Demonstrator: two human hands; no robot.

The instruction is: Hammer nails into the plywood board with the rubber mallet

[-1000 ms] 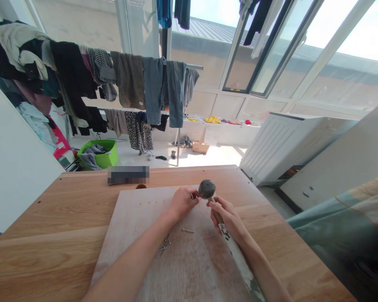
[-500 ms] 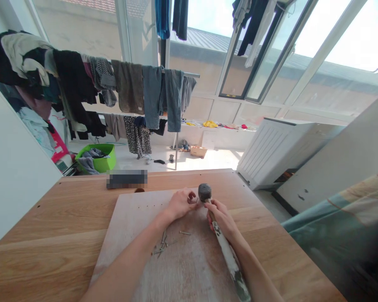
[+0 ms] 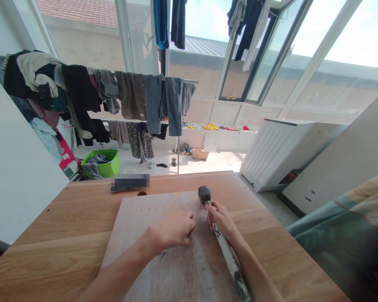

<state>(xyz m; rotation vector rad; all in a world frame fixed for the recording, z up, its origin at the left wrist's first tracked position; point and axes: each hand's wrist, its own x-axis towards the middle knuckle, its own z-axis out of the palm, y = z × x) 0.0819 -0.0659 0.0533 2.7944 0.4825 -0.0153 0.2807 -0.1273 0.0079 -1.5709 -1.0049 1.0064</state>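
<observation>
My right hand [image 3: 222,219] grips a hammer [image 3: 225,247] with a dark round head and a long handle of worn, flaking pale paint. Its head is over the far part of a pale wooden board [image 3: 176,272], beside a thin nail [image 3: 198,202] that stands up there. Lower on the board, my left hand [image 3: 178,228] is closed in a pinch, with a sliver of a nail [image 3: 191,235] showing at the fingertips. Several loose nails [image 3: 163,254] lie mostly hidden behind my left wrist. A row of small dark dots runs along the board's far edge.
The board lies on a wooden table [image 3: 63,239]. A dark blurred-out object [image 3: 130,183] sits near the far edge. Beyond are a drying rack with clothes [image 3: 130,96], a green tub [image 3: 108,167] and a white ribbed cabinet [image 3: 267,155]. A curtain [image 3: 349,218] hangs at right.
My left hand has left the upright nail by the hammer head and moved down toward me, onto the loose nail. My right hand and the hammer have barely moved. The view has tilted up slightly.
</observation>
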